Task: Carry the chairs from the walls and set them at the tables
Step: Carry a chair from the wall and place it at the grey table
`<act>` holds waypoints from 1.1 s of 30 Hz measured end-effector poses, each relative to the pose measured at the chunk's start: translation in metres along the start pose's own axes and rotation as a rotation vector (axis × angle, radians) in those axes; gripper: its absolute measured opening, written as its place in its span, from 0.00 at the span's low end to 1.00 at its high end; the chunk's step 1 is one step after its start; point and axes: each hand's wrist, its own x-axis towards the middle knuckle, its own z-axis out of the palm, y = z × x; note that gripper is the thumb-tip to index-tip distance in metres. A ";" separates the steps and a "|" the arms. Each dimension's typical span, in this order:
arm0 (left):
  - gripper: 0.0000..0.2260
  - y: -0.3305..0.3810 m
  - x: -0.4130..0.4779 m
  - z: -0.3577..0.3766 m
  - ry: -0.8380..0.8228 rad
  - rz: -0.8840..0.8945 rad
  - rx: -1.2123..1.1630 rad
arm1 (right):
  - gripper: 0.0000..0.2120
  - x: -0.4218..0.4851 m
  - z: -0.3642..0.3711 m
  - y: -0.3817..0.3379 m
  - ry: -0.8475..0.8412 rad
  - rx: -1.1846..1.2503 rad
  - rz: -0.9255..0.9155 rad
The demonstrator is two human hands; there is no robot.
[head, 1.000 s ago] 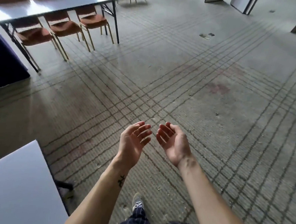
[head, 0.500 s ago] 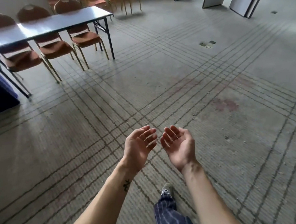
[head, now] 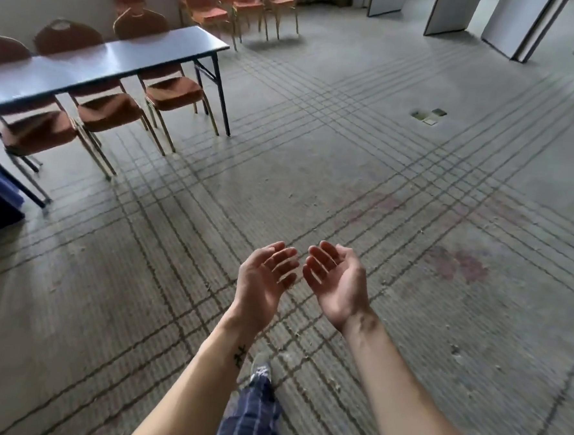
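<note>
While left hand [head: 263,283], right hand [head: 337,284] are hovering open, empty, palms up, we are judging wall chairs [head: 250,4] stiff, fairly heavy; planning grip on backrest top.

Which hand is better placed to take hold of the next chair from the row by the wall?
Slightly the left. Both the left hand and the right hand are open and hold nothing, side by side, but the chairs by the wall stand far ahead to the left, on its side.
</note>
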 end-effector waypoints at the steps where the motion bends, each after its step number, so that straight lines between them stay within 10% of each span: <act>1: 0.09 0.004 0.022 0.005 0.004 -0.003 0.012 | 0.13 0.020 0.005 -0.008 0.003 0.008 -0.003; 33: 0.11 0.293 0.764 0.300 -0.062 0.002 0.027 | 0.12 0.729 0.287 -0.380 -0.026 -0.094 -0.049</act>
